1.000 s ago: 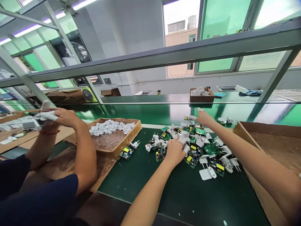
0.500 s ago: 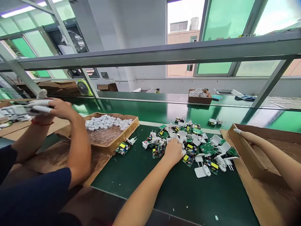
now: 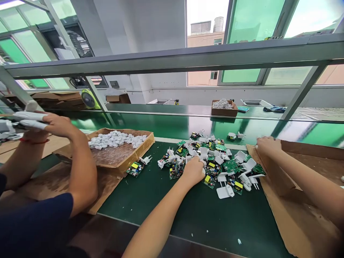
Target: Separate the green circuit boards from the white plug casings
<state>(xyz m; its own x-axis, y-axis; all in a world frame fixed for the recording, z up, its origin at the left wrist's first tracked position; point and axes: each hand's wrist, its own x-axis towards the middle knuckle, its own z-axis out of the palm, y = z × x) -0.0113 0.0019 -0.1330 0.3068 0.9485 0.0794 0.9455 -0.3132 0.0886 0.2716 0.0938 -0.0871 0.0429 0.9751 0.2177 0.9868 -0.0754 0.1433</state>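
On the green tabletop (image 3: 166, 200), a heap of green circuit boards and white plastic plug shells (image 3: 215, 163) lies between both hands. Left hand (image 3: 194, 171) rests on its near-left edge, grip curled on small pieces; exact hold unclear. Right hand (image 3: 266, 145), just right of the heap, grips the brown cardboard box rim (image 3: 271, 172). Half a second ago that hand lay farther right along the rim. A co-worker's hands (image 3: 45, 123) work at far left.

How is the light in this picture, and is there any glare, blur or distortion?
Head view: bright daylight, the sky in the windows washed out white; window glare lies on the green conveyor belt; the metal rail bows from the wide lens; the circuit boards are sharp.
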